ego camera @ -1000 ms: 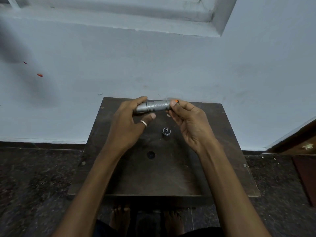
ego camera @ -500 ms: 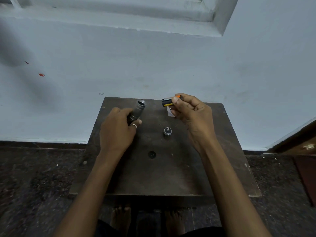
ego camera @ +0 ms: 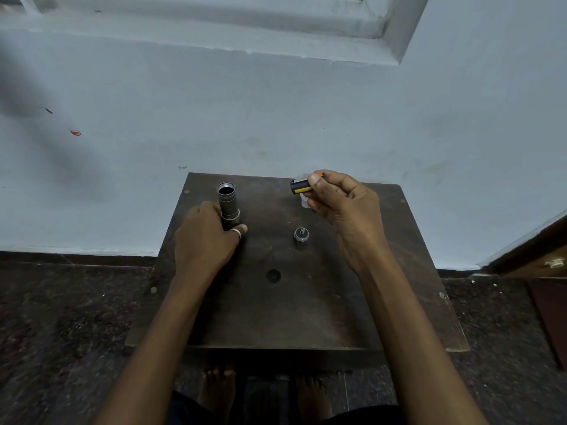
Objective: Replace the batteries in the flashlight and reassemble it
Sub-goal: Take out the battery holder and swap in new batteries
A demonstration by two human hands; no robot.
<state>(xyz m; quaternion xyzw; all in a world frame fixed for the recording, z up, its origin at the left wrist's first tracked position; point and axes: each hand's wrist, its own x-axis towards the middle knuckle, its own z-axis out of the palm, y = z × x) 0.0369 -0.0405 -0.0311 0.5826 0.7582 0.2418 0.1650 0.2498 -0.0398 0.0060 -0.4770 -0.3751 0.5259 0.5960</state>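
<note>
The grey metal flashlight body [ego camera: 227, 201] stands upright on the dark wooden table [ego camera: 306, 314] at the far left, its open end facing up and empty inside. My left hand [ego camera: 205, 237] wraps around its lower part. My right hand [ego camera: 340, 207] hovers over the table's far right and pinches a black, yellow and orange battery [ego camera: 301, 186] between thumb and fingers. A small white object [ego camera: 304, 200] shows just under that hand. The flashlight's end cap [ego camera: 301, 234] lies on the table between my hands, apart from both.
A round hole [ego camera: 273, 276] sits in the table's middle. A pale blue wall [ego camera: 276, 118] rises right behind the table. Dark stone floor [ego camera: 61, 317] surrounds it, and a wooden door frame [ego camera: 534, 250] is at the right. My bare feet [ego camera: 217, 391] show under the near edge.
My hands pulled apart: the right hand drew the battery out of the flashlight body and moved right, while the left hand carried the body left and stood it upright on the table.
</note>
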